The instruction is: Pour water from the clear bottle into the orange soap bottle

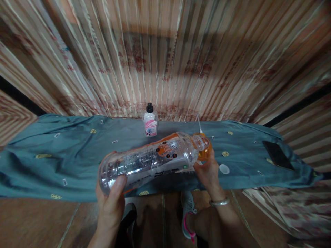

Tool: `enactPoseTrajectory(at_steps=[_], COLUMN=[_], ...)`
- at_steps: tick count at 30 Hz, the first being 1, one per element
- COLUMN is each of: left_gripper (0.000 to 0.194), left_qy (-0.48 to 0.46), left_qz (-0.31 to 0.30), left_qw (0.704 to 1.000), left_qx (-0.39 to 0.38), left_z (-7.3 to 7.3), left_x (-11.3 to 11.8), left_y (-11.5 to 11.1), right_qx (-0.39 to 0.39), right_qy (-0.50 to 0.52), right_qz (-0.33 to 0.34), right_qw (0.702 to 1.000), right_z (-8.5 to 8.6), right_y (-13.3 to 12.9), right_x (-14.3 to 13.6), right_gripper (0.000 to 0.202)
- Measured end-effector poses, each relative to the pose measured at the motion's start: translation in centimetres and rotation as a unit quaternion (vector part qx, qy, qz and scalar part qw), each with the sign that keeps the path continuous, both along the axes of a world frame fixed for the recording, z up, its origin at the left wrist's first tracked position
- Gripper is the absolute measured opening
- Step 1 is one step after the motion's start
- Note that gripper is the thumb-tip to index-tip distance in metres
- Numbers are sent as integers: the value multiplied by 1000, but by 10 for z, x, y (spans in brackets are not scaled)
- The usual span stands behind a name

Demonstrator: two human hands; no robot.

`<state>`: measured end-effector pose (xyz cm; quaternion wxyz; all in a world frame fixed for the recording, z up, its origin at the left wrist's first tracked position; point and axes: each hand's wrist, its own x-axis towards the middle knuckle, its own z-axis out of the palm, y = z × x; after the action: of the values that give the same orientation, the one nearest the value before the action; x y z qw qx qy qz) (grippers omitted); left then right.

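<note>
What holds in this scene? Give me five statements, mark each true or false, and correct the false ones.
1. The left hand grips the large clear bottle near its base. True.
2. The large clear bottle stands upright. False: it is held tilted.
3. The right hand holds the amber bottle. True.
4. The black-capped bottle stands on the cloth. True.
5. The white disc lies left of the black-capped bottle. False: it lies to the right.

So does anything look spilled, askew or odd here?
No spill is visible. The cloth looks rumpled, creased at its left end. The large clear bottle is tipped nearly sideways, but the left hand holds it.
</note>
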<state>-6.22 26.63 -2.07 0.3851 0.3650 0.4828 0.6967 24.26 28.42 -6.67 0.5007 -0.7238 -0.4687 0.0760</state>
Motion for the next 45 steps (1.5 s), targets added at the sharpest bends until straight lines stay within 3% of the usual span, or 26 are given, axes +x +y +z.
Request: enactPoseTrajectory(at_steps=[10, 15, 25, 39, 45], left_gripper=[63, 71, 62, 70, 65], left_qy=[8, -5, -3, -19, -12], left_qz=[2, 13, -2, 28, 6], left_qw=[1000, 1000, 1000, 999, 1000], left_qx=[7, -3, 5, -3, 5], left_z=[-1, 6, 2, 10, 9], left_x=[0, 5, 2, 9, 8], left_y=[1, 0, 0, 0, -1], right_qx=[31, 22, 20, 15, 3], right_qy=[-27, -35, -24, -27, -22], right_qz=[1, -5, -8, -3, -11], right_qw=[999, 999, 999, 1000, 1000], right_z=[-4, -2, -2, -2, -2], right_y=[1, 0, 1, 0, 0], right_x=[1, 1, 1, 1, 1], right_gripper=[96, 92, 96, 96, 98])
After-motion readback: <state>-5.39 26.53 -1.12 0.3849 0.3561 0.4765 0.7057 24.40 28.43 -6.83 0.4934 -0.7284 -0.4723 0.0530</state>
